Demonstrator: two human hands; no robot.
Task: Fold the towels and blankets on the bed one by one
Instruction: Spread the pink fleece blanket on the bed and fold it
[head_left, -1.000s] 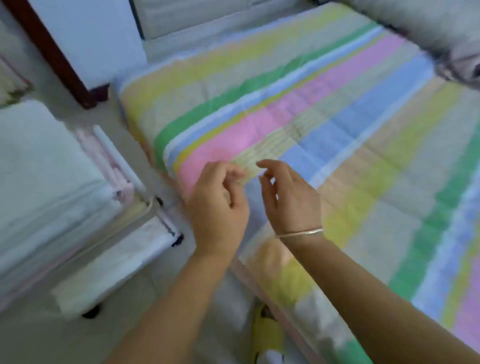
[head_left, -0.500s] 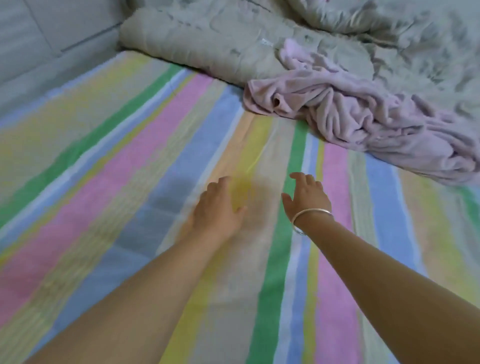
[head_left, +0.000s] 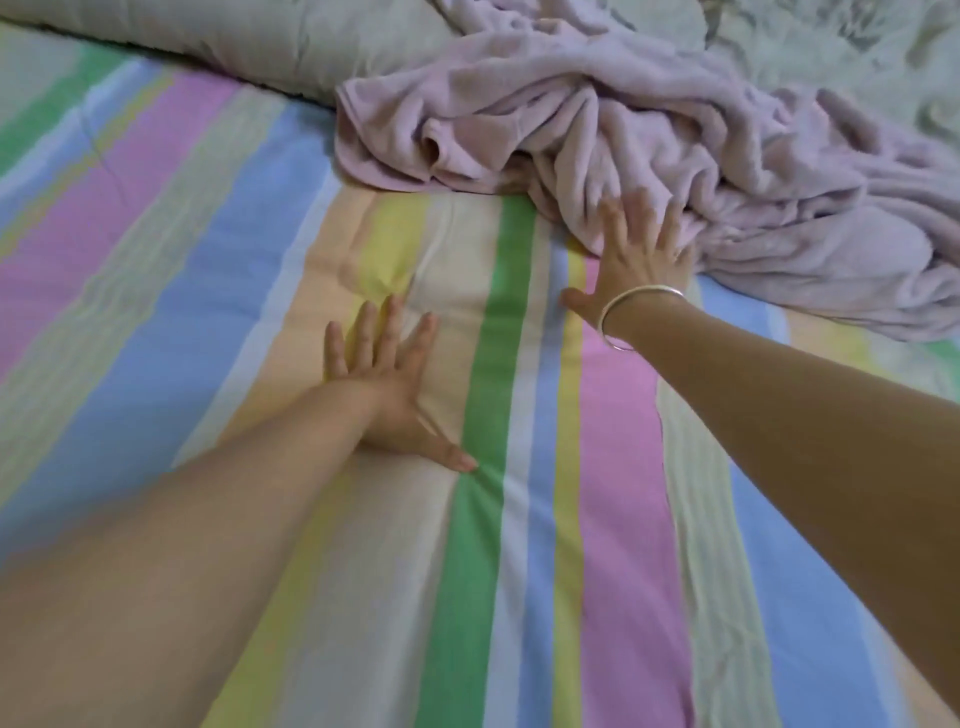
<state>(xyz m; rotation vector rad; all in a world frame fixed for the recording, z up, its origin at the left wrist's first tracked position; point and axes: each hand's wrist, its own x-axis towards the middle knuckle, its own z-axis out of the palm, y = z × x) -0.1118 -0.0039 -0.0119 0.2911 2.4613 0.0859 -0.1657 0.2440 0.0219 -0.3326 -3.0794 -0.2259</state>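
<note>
Well spread, left hand (head_left: 385, 382) presses sheet (head_left: 615, 499), right hand (head_left: 638, 255) touches pink blanket (head_left: 613, 114) beside quilt (head_left: 291, 47).

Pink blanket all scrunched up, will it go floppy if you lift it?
Probably floppy: the pink blanket lies in soft, deep wrinkles. Its fuzzy surface likely won't slip from the right hand at its edge. Big, so parts may trail.

Splayed hands (head_left: 382, 374) (head_left: 641, 249) by crumpled blanket (head_left: 675, 130)
</note>
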